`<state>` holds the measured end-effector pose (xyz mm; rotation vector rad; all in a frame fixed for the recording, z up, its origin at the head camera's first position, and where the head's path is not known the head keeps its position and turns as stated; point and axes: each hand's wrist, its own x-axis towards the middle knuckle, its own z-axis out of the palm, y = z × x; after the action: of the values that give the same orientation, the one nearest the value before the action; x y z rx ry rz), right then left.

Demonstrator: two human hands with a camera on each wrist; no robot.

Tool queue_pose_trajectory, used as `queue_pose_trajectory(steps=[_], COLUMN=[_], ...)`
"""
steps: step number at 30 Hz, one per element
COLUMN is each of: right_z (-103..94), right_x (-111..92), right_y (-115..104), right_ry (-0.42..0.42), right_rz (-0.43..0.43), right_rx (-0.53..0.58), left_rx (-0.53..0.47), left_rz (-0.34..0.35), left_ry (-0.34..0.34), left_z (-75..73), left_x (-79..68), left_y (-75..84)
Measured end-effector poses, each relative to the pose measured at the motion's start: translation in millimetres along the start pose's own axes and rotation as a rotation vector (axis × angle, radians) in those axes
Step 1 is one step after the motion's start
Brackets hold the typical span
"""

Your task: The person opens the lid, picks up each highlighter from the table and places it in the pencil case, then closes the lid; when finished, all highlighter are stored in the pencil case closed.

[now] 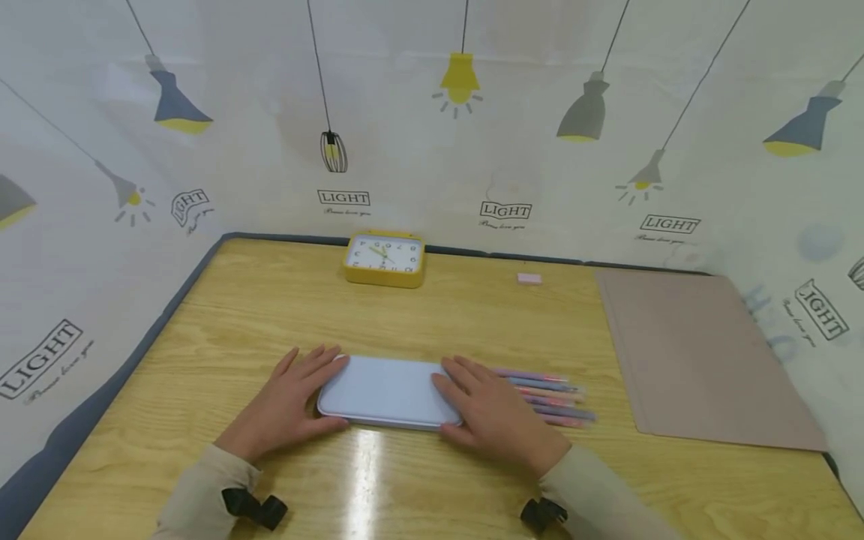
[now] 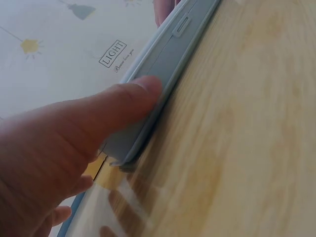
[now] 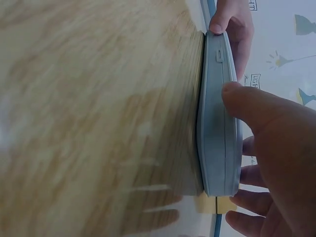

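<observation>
Left fingers point(image 1: 331, 367) and right fingers point(image 1: 455, 391) pinching pale-blue case point(image 1: 388, 390) | wall sheet point(image 1: 405, 165): "LIGHT" | yellow clock point(image 1: 385, 278): numerals inverted

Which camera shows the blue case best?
The head view, because it shows most of the top of the blue case. The left wrist and right wrist views show mainly its long side at a slant, partly covered.

Pale walls point(image 1: 394, 90) stand along the left, far and right sides, printed with hanging lamps point(image 1: 460, 79) in blue, grey and yellow. Boxed "LIGHT" lettering point(image 1: 343, 198) repeats below the lamps. Faint bluish marks point(image 1: 820, 241) noted on the right wall. Surface point(image 1: 256, 300): yellowish wood grain, glossy finish. Dark blue edging point(image 1: 61, 454) visible along left and far sides. Bright glare streak point(image 1: 363, 484) at near centre.
</observation>
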<state>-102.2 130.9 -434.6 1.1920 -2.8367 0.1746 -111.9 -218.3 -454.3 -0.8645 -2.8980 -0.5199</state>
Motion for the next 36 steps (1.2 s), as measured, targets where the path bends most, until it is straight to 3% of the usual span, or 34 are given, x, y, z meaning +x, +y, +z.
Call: queue_pose_trajectory(steps=[12,23,36], right_z=[-6.4,-17.9,-26.0], right_x=[8,20,27], right_y=[-2,2,4], right_ry=[-0.076,-0.088,-0.163], right_rz=[0.017,-0.065,-0.023], right_rx=[0.068,0.05,0.092], left_rx=[-0.004,-0.023,-0.047], left_rz=[-0.001,-0.023,-0.008], left_ry=[0.0,-0.019,-0.003], left_z=[0.1,3.2,2.1], left_x=[-0.1,-2.8,-0.1], left_y=[-0.3,-1.2,-2.4])
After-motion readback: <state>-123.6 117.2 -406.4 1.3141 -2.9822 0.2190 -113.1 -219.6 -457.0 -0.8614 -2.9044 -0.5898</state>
